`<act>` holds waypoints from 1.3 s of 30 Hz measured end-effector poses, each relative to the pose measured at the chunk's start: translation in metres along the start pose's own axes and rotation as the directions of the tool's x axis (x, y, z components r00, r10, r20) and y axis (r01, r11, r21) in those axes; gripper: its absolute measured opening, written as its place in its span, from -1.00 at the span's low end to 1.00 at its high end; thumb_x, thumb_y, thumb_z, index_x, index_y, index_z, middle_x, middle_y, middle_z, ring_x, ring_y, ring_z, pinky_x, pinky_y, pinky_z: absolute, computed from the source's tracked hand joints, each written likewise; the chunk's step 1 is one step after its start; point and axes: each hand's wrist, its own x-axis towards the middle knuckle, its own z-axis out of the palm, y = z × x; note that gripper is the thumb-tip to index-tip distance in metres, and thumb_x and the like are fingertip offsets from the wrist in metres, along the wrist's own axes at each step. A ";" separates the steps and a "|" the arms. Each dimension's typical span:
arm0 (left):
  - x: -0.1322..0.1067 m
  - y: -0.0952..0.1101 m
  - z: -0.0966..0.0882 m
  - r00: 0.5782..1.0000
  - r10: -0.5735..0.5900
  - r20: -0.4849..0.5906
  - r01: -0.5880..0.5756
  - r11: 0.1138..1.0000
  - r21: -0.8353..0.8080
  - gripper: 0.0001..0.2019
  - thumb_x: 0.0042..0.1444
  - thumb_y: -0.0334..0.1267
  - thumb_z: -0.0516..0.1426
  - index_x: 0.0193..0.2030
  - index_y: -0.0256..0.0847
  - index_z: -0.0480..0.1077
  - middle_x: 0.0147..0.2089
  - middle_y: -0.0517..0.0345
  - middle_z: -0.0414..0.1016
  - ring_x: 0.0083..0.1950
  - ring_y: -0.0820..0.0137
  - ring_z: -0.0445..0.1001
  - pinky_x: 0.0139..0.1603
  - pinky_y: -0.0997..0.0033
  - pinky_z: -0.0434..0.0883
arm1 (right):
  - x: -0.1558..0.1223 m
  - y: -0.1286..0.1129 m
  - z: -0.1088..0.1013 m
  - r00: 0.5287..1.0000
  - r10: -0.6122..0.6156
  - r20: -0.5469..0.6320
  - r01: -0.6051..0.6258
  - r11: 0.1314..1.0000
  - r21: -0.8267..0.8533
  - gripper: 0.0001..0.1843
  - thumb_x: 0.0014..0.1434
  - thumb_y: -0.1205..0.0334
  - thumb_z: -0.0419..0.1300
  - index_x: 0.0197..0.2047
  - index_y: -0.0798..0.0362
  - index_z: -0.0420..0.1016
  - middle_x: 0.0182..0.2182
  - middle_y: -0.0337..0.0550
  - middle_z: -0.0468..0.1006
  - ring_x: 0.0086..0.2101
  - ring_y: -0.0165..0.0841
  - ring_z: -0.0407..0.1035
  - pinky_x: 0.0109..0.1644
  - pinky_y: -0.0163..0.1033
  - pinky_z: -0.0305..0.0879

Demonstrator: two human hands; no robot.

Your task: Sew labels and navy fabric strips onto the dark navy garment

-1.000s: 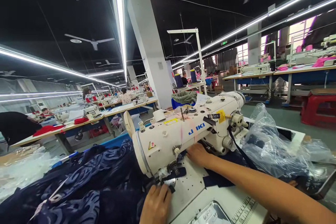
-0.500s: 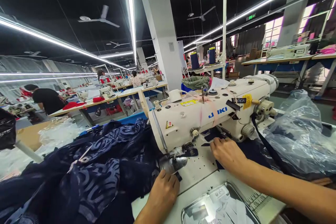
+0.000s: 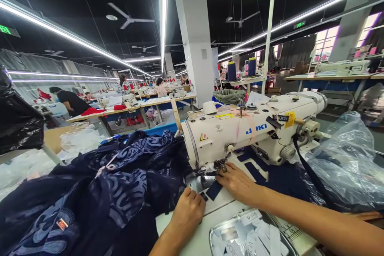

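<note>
A cream sewing machine [image 3: 249, 134] stands in front of me. My left hand [image 3: 188, 210] rests curled on the edge of a dark navy patterned fabric [image 3: 99, 192] just left of the needle. Resting flat on the machine bed, my right hand [image 3: 238, 184] presses a small navy fabric strip [image 3: 213, 190] with its fingers, right beside the presser foot [image 3: 207, 174]. More navy pieces [image 3: 270, 174] lie under the machine arm behind my right hand.
A metal tray [image 3: 216, 236] with white labels sits at the near edge. A clear plastic bag [image 3: 345, 160] with dark cloth lies at the right. Two thread cones [image 3: 241, 70] stand behind the machine. Other people work at distant tables [image 3: 120, 110] on the left.
My right hand has moved from under the machine arm toward the needle and now presses the navy strip. My left hand stayed by the presser foot. The view shifted left and down.
</note>
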 end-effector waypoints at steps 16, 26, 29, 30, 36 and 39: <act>0.000 0.001 -0.005 0.999 -0.025 -0.026 0.025 0.999 -0.028 -0.71 0.09 -0.59 -0.09 -0.57 -0.28 0.26 -0.60 0.20 0.29 -0.53 0.42 0.26 -0.41 0.35 0.12 | 0.020 -0.044 0.004 0.965 0.181 0.191 -0.209 0.969 0.135 -0.82 0.06 0.45 0.01 -0.33 0.13 0.41 -0.27 -0.06 0.43 -0.20 -0.25 0.32 0.01 -0.12 0.13; 0.000 0.003 -0.009 0.997 -0.046 -0.065 0.042 0.997 -0.069 -0.70 0.13 -0.58 -0.17 -0.45 -0.31 0.31 -0.55 0.17 0.33 -0.54 0.43 0.28 -0.42 0.37 0.20 | 0.021 -0.030 0.007 0.935 0.246 0.256 -0.336 0.847 0.413 -0.83 0.05 0.48 -0.01 -0.49 0.12 0.33 -0.42 -0.15 0.40 -0.37 -0.36 0.30 -0.24 -0.29 0.18; 0.001 0.004 -0.008 0.994 -0.052 -0.093 0.047 0.997 -0.062 -0.70 0.14 -0.59 -0.18 -0.37 -0.36 0.33 -0.57 0.17 0.32 -0.55 0.44 0.29 -0.43 0.38 0.21 | 0.021 -0.028 0.011 0.908 0.303 0.290 -0.414 0.764 0.496 -0.82 0.02 0.47 0.00 -0.56 0.09 0.27 -0.47 -0.20 0.38 -0.43 -0.40 0.28 -0.31 -0.32 0.15; 0.002 0.004 -0.008 0.993 -0.056 -0.100 0.050 0.997 -0.060 -0.71 0.14 -0.59 -0.18 -0.35 -0.37 0.33 -0.57 0.17 0.32 -0.56 0.45 0.29 -0.43 0.38 0.21 | 0.021 -0.028 0.013 0.898 0.322 0.299 -0.436 0.738 0.515 -0.82 0.01 0.47 0.01 -0.57 0.09 0.26 -0.48 -0.21 0.38 -0.44 -0.41 0.27 -0.32 -0.33 0.14; 0.006 0.006 -0.005 0.995 -0.047 -0.092 0.041 0.997 -0.069 -0.73 0.13 -0.58 -0.16 -0.32 -0.36 0.33 -0.58 0.17 0.34 -0.57 0.44 0.30 -0.42 0.38 0.24 | 0.023 -0.029 0.022 0.865 0.377 0.331 -0.501 0.660 0.560 -0.82 -0.02 0.44 0.02 -0.61 0.08 0.26 -0.50 -0.26 0.39 -0.45 -0.42 0.28 -0.32 -0.34 0.10; 0.007 0.008 -0.003 0.996 -0.038 -0.080 0.033 0.997 -0.064 -0.75 0.11 -0.58 -0.14 -0.29 -0.37 0.34 -0.59 0.17 0.34 -0.57 0.44 0.31 -0.41 0.38 0.25 | 0.023 -0.029 0.022 0.863 0.373 0.340 -0.505 0.660 0.556 -0.83 -0.02 0.43 0.02 -0.59 0.08 0.27 -0.49 -0.25 0.40 -0.44 -0.41 0.29 -0.33 -0.34 0.10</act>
